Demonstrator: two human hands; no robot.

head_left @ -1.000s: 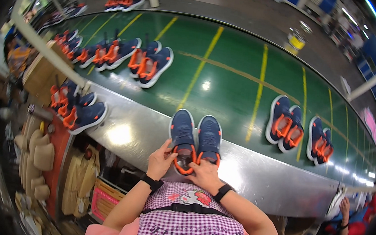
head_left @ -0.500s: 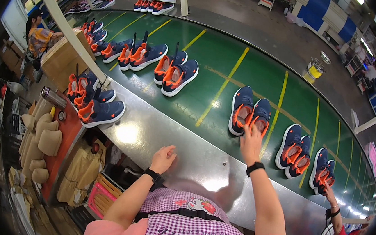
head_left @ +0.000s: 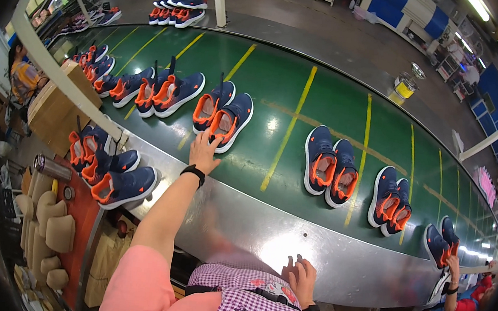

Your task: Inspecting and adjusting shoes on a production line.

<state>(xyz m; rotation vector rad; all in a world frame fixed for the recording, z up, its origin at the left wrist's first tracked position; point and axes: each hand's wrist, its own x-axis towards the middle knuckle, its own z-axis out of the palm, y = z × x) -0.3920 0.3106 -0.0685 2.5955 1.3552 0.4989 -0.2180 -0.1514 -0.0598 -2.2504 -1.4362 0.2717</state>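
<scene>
My left hand [head_left: 204, 153] reaches to the heel of a navy sneaker [head_left: 233, 121] with orange lining and a white sole. Its fingers lie against the heel's left side, thumb apart; no closed grip shows. That sneaker's mate [head_left: 208, 108] stands just left of it on the green conveyor belt [head_left: 263, 133]. Low in front of my apron, my right hand [head_left: 304, 281] hovers by the metal ledge [head_left: 255, 216], fingers loosely apart and holding nothing. Beyond it on the belt stands another navy pair, a left shoe [head_left: 318, 162] and a right shoe [head_left: 343, 175], toes pointing away.
More sneakers [head_left: 174, 94] line the belt at left, and several sit on the ledge [head_left: 129, 186] by a white post. Another pair [head_left: 390, 199] stands at right. A co-worker's hand [head_left: 453, 268] touches the farthest-right pair. A cardboard box [head_left: 62, 104] stands at left.
My left hand has moved up and left from the ledge to the sneaker's heel. My right hand has left the middle pair and drawn back toward my apron. The co-worker's pair has been turned.
</scene>
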